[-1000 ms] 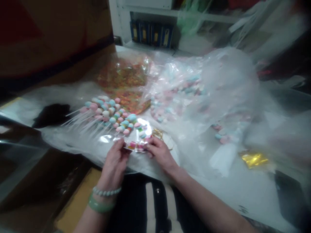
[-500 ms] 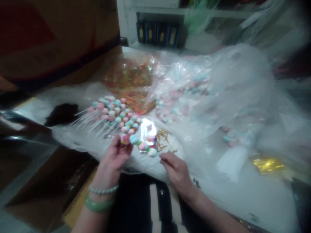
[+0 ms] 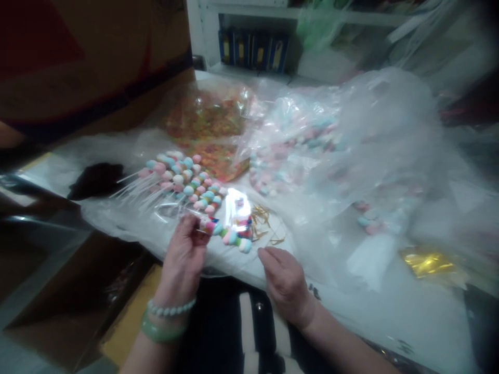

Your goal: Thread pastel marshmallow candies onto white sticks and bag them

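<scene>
One skewer of pastel balls (image 3: 232, 238) is held between two hands kept apart, its 10 o'clock end set at a clear wrapper (image 3: 205, 224) clamped in the left hand (image 3: 187, 244), its 4 o'clock end pinched by the right hand (image 3: 284, 278), with gold ties (image 3: 260, 214) seen at 2 o'clock.

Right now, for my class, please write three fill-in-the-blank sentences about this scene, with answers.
1. The row of pastel balls is between the left hand and the ____ hand.
2. The arm with the beaded bracelet also wears a bangle coloured ____.
3. The piled skewers have sticks coloured ____.
Answers: right; green; white.
</scene>
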Demonstrator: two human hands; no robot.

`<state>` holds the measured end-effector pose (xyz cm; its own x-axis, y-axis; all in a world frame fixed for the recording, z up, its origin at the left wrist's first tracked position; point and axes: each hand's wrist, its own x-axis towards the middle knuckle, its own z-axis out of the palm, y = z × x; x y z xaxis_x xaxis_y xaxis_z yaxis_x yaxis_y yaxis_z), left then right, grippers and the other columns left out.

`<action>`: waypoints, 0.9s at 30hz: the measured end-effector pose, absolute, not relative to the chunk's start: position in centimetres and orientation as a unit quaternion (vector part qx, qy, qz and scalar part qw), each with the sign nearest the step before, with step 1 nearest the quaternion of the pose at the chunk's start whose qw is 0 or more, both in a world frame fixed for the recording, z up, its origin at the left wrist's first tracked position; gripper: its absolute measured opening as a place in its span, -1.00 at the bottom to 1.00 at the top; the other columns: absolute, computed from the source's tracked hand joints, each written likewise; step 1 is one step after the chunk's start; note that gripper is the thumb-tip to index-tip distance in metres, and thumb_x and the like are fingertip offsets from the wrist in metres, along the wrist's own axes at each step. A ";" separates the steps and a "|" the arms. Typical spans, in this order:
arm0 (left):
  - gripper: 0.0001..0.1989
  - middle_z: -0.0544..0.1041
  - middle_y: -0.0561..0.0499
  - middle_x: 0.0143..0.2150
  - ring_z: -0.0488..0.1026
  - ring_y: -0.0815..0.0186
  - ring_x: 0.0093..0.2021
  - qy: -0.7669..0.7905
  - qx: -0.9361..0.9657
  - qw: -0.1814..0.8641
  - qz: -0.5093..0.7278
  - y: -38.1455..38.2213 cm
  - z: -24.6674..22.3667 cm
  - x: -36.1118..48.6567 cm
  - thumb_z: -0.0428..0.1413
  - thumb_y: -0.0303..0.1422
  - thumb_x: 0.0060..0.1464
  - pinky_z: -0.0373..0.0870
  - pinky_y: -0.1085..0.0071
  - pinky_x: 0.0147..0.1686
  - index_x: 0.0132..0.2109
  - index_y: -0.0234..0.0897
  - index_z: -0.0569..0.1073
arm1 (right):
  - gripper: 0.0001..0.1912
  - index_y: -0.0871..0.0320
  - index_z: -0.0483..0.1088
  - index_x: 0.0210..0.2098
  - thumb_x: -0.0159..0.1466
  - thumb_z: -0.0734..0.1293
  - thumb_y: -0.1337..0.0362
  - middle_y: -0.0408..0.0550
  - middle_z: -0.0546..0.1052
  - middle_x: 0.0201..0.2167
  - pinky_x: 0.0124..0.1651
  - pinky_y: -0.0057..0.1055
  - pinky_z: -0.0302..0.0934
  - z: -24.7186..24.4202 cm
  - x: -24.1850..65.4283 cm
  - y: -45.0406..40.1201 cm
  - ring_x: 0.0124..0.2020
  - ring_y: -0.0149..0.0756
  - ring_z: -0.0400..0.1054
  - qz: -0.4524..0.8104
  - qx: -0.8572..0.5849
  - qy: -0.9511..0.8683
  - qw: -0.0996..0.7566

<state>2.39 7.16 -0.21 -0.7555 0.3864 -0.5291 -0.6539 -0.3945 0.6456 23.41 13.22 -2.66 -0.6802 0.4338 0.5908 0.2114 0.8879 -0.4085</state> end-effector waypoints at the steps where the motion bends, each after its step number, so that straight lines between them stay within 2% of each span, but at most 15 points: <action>1: -0.84 0.48 0.15 -0.53 0.45 0.44 -0.55 0.459 -0.124 0.306 0.825 7.1 -0.3 2.4 0.29 -0.51 -0.04 0.49 0.53 -0.51 -0.41 -0.30 0.43 | -0.64 0.21 0.44 -0.13 0.24 0.11 0.56 0.05 0.51 -0.39 -0.30 -0.35 0.34 -2.7 23.4 13.2 -0.36 -0.22 0.42 0.186 -0.184 -0.900 0.348; 5: -0.77 0.49 0.12 -0.54 0.44 0.39 -0.56 0.500 -0.086 0.308 0.805 6.7 -0.4 2.6 0.38 -0.46 -0.22 0.46 0.50 -0.60 -0.41 -0.32 0.46 | -0.75 0.14 0.46 -0.25 0.27 0.17 0.48 -0.05 0.53 -0.39 -0.28 -0.44 0.32 -3.2 23.2 13.5 -0.36 -0.30 0.43 0.381 -0.254 -0.831 0.314; 8: -0.69 0.53 0.08 -0.50 0.45 0.39 -0.55 0.529 -0.056 0.331 0.779 6.5 -0.5 2.9 0.43 -0.43 -0.33 0.45 0.51 -0.60 -0.39 -0.35 0.50 | -0.84 0.12 0.47 -0.32 0.21 0.27 0.44 -0.13 0.55 -0.41 -0.23 -0.49 0.30 -3.4 23.0 13.6 -0.34 -0.35 0.44 0.500 -0.302 -0.768 0.263; 14: -0.58 0.53 0.10 -0.51 0.46 0.37 -0.56 0.529 -0.052 0.373 0.760 6.5 -1.3 3.6 0.47 -0.38 -0.45 0.50 0.45 -0.55 -0.36 -0.35 0.51 | -0.87 0.11 0.44 -0.42 0.14 0.25 0.41 -0.21 0.48 -0.49 -0.27 -0.51 0.20 -3.2 22.5 13.4 -0.40 -0.40 0.35 0.551 -0.361 -0.731 0.178; 18: -0.61 0.55 0.06 -0.49 0.47 0.35 -0.54 0.536 -0.050 0.385 0.750 6.7 -2.0 4.0 0.46 -0.39 -0.39 0.53 0.42 -0.51 -0.36 -0.36 0.50 | -0.87 0.12 0.42 -0.46 0.12 0.24 0.39 -0.20 0.47 -0.50 -0.28 -0.49 0.18 -3.4 22.2 13.4 -0.41 -0.38 0.34 0.550 -0.366 -0.731 0.170; 21: -0.70 0.55 0.05 -0.49 0.47 0.36 -0.54 0.534 -0.057 0.397 0.744 6.8 -2.4 4.1 0.41 -0.42 -0.27 0.53 0.41 -0.48 -0.35 -0.34 0.49 | -0.87 0.13 0.42 -0.47 0.12 0.24 0.38 -0.16 0.48 -0.49 -0.30 -0.48 0.19 -4.0 22.0 13.4 -0.40 -0.36 0.36 0.535 -0.368 -0.739 0.180; 25: -0.90 0.54 0.02 -0.50 0.47 0.36 -0.51 0.525 -0.077 0.424 0.734 7.0 -2.8 3.9 0.28 -0.45 -0.04 0.54 0.39 -0.44 -0.36 -0.35 0.49 | -0.79 0.14 0.47 -0.37 0.19 0.19 0.39 -0.06 0.55 -0.38 -0.22 -0.44 0.24 -4.9 22.0 13.1 -0.32 -0.29 0.42 0.469 -0.322 -0.788 0.236; 27: -0.93 0.54 0.00 -0.49 0.48 0.35 -0.49 0.531 -0.087 0.419 0.731 7.1 -3.1 3.8 0.23 -0.46 0.03 0.54 0.39 -0.41 -0.38 -0.36 0.50 | -0.75 0.15 0.48 -0.30 0.21 0.16 0.41 -0.02 0.56 -0.34 -0.18 -0.42 0.26 -5.1 22.0 12.9 -0.28 -0.27 0.43 0.436 -0.299 -0.809 0.258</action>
